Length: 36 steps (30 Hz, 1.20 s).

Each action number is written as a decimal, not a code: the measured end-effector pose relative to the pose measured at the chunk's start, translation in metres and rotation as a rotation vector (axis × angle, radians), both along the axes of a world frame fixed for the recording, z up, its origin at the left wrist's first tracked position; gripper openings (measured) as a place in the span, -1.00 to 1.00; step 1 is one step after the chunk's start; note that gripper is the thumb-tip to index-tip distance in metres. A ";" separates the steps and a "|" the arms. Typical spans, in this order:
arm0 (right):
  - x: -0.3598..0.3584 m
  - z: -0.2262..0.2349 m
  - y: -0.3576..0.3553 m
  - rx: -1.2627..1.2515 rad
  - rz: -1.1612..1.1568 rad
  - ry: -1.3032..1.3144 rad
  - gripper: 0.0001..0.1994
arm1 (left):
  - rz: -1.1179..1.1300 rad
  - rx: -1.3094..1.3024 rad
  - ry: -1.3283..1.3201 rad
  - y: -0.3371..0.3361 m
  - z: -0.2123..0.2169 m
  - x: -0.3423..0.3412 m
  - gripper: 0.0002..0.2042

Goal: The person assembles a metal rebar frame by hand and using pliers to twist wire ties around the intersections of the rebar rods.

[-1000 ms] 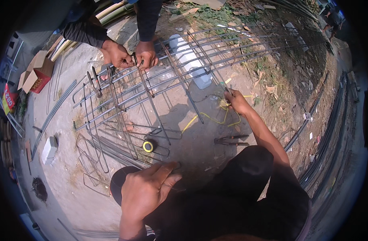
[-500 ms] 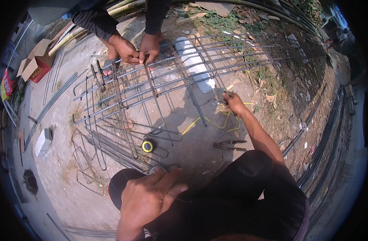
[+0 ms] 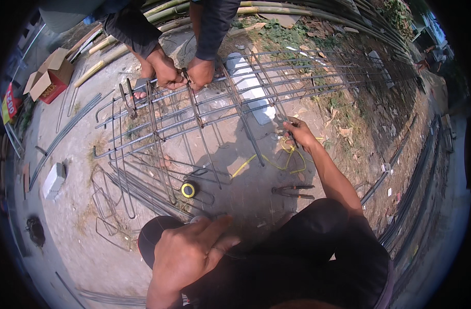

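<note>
1 o'clock from my lap: my right hand, fingers bent, at the near edge of the latticed rebar cage, grip unclear | 10: my left hand curled, contents hidden | 12: bare gritty ground between round tape measure and splayed pliers

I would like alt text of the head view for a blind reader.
A person's right hand is at the near side of a steel rebar cage, the left hand close to their lap. At the far side, a co-worker's hands meet; a yellow tape measure and pliers lie on the ground.
</note>
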State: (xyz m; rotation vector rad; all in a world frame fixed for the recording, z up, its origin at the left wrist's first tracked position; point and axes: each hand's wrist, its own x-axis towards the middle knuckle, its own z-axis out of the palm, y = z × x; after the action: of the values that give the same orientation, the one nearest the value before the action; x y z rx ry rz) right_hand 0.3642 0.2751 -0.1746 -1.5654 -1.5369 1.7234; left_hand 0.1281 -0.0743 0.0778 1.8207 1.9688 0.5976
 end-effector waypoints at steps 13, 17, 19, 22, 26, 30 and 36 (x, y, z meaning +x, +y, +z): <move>0.062 -0.004 -0.105 0.902 -0.248 -0.245 -0.73 | 0.548 0.487 -0.100 -0.045 -0.009 -0.059 -0.56; 0.067 -0.075 -0.222 0.699 0.484 -0.225 -0.76 | 1.324 0.734 -0.076 -0.120 -0.037 -0.146 -0.58; 0.050 -0.109 -0.246 0.679 0.702 -0.235 -0.73 | 1.456 0.434 -0.181 -0.156 -0.092 -0.175 -0.58; 0.012 -0.116 -0.257 0.847 1.020 -0.090 -0.70 | 1.472 0.022 -0.445 -0.192 -0.205 -0.178 -0.56; 0.000 -0.090 -0.218 0.716 1.084 -0.193 -0.72 | 1.257 -0.370 -0.390 -0.156 -0.312 -0.163 -0.45; 0.003 -0.068 -0.197 0.719 1.037 -0.278 -0.77 | 1.311 -0.524 -0.127 -0.104 -0.357 -0.161 -0.42; 0.011 -0.062 -0.212 0.670 0.845 -0.296 -0.78 | 1.261 -0.570 -0.269 -0.107 -0.357 -0.169 -0.46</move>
State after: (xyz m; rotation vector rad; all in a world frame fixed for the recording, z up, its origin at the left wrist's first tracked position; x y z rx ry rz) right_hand 0.3754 0.0626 -0.2364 -0.8797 -2.8180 1.0526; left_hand -0.0407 -0.1817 -0.2789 0.0266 2.5267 0.4615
